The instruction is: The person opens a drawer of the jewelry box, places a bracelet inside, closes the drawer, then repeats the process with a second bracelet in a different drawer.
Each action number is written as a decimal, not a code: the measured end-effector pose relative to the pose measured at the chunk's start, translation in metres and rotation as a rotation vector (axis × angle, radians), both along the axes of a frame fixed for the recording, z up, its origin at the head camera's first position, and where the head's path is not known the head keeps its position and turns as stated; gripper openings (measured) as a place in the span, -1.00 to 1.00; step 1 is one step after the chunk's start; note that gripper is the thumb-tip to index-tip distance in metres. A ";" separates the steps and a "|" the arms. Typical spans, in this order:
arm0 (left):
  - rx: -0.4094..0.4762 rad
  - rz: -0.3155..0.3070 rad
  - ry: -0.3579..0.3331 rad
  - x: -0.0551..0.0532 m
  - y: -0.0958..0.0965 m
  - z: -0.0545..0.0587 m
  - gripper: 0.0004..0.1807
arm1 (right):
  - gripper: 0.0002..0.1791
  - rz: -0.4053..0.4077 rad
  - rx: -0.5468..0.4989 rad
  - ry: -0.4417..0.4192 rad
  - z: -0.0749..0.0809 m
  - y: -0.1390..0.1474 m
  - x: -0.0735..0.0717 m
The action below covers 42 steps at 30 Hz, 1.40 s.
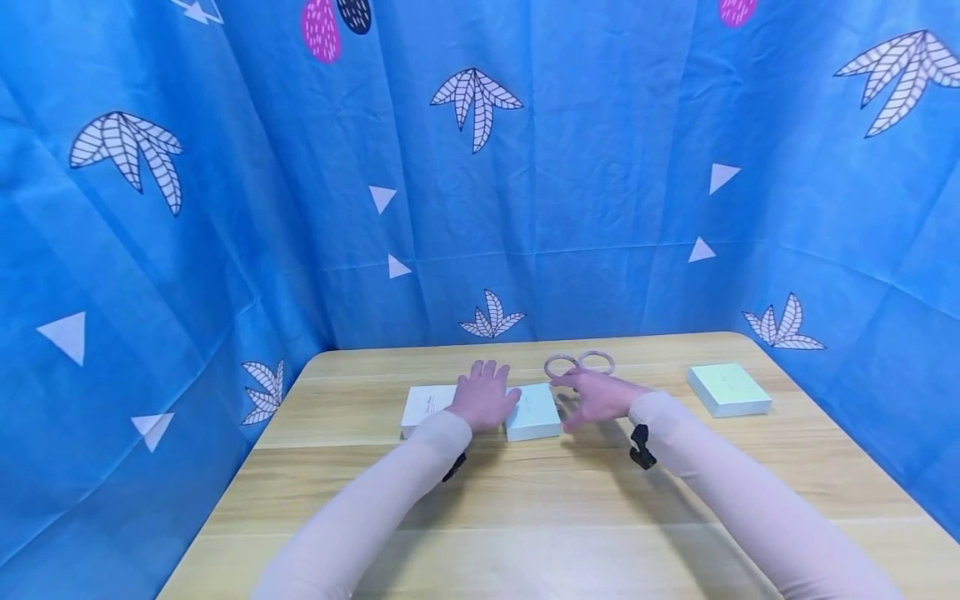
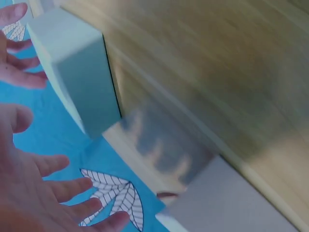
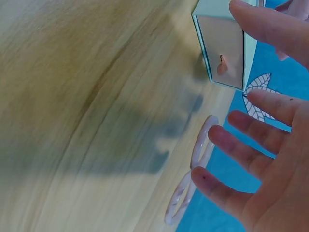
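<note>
My left hand (image 1: 483, 400) is above the gap between a white box (image 1: 425, 405) and a pale blue-green box (image 1: 533, 412), fingers spread. In the left wrist view that hand (image 2: 53, 186) has nothing in its fingers; both boxes stand apart from each other. To the right of the pale blue-green box is my right hand (image 1: 598, 395), its fingers extended. The right wrist view has its thumb overlapping the box (image 3: 219, 53); contact I cannot tell. Two pale pinkish bangles (image 1: 561, 357) lie just behind the right hand, seen beyond its fingers in the right wrist view.
A light green box (image 1: 729, 390) lies farther right on the wooden table (image 1: 555, 533). Blue patterned curtain (image 1: 600, 183) encloses the table at the back and on both sides. Each wrist carries a black strap piece (image 1: 642, 447).
</note>
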<state>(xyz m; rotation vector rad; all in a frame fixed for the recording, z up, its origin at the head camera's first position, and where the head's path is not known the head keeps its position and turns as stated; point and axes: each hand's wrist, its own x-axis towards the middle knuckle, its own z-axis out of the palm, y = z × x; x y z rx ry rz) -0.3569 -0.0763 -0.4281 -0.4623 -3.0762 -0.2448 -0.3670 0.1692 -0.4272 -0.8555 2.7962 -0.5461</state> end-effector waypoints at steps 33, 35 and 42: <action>-0.034 0.019 -0.007 -0.015 0.019 -0.039 -0.19 | 0.01 0.018 -0.002 0.000 -0.011 0.004 -0.003; -0.038 0.018 -0.013 -0.015 0.020 -0.039 -0.18 | 0.01 0.016 -0.002 0.001 -0.012 0.005 -0.003; -0.019 0.024 -0.030 -0.013 0.024 -0.044 -0.20 | -0.04 0.005 -0.025 -0.011 -0.016 0.008 -0.004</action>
